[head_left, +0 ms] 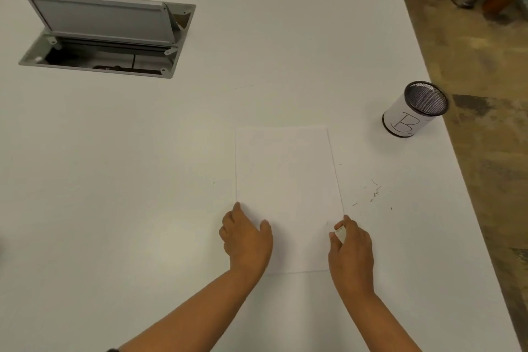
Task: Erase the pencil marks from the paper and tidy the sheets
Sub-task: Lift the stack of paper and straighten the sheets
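Note:
A white sheet of paper (287, 180) lies flat on the white table (143, 180), long side pointing away from me; no pencil marks show on it. My left hand (245, 237) rests palm down on the sheet's near left corner, fingers spread. At the near right edge of the sheet, my right hand (351, 248) pinches a small white eraser (340, 233) between thumb and fingers. Whether more sheets lie under the top one cannot be seen.
Dark eraser crumbs (374, 194) are scattered on the table right of the paper. A mesh pen cup (414, 110) with a white label marked "B" stands at the right near the table's edge. An open grey cable hatch (105, 34) sits at the far left.

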